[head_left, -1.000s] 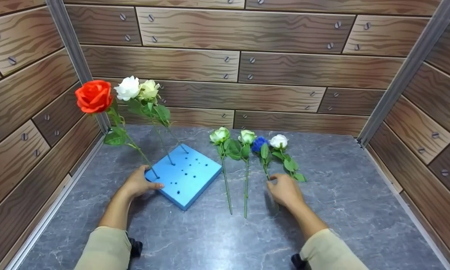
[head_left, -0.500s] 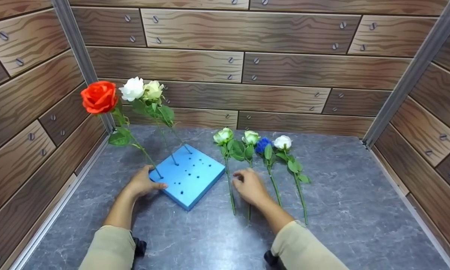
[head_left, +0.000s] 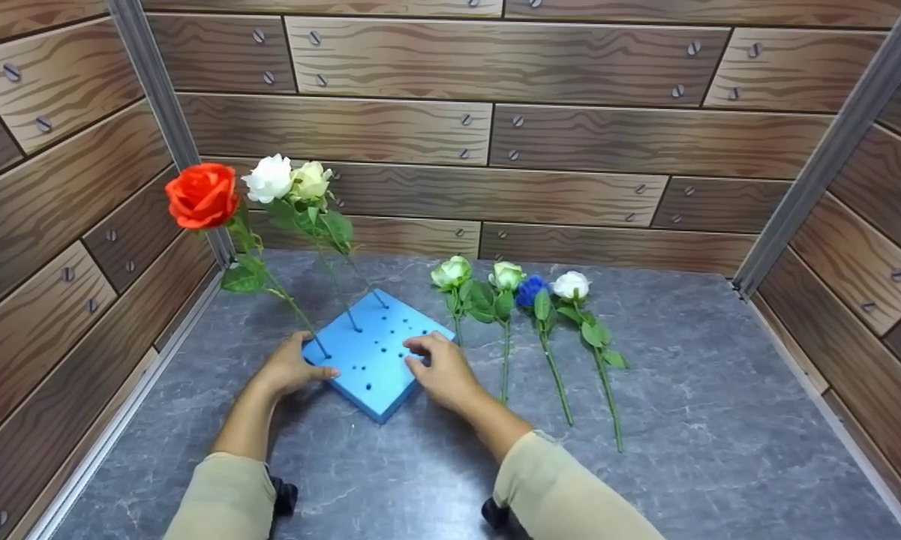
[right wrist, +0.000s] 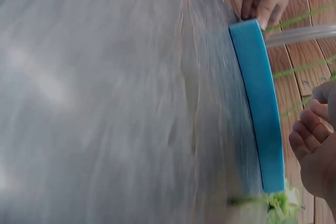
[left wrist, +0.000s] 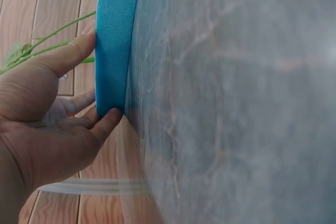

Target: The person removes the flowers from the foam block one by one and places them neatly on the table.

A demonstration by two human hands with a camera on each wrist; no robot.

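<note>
A blue foam block (head_left: 390, 379) dotted with small holes lies on the table, one corner toward me. Standing in it are a red rose (head_left: 202, 195), a white rose (head_left: 268, 178) and a pale yellow rose (head_left: 311, 181). My left hand (head_left: 289, 367) holds the block's left corner, thumb on top and fingers against the side (left wrist: 63, 124). Over the block's right corner is my right hand (head_left: 446, 371), its fingers loosely bent and nothing between them. From the right wrist view, the fingers (right wrist: 310, 132) appear above the block's top face.
To the right of the block lie two pale green roses (head_left: 450, 272), a blue rose (head_left: 531, 291) and a white rose (head_left: 570, 286), blooms toward the back. The right forearm partly hides the green roses' stems. Wood-patterned walls (head_left: 390, 135) enclose the grey marbled table (head_left: 683, 420).
My right hand has moved left from the blue rose's stem, across the green roses, to above the block's right corner. My left hand stays at the block. The camera view shifts slightly.
</note>
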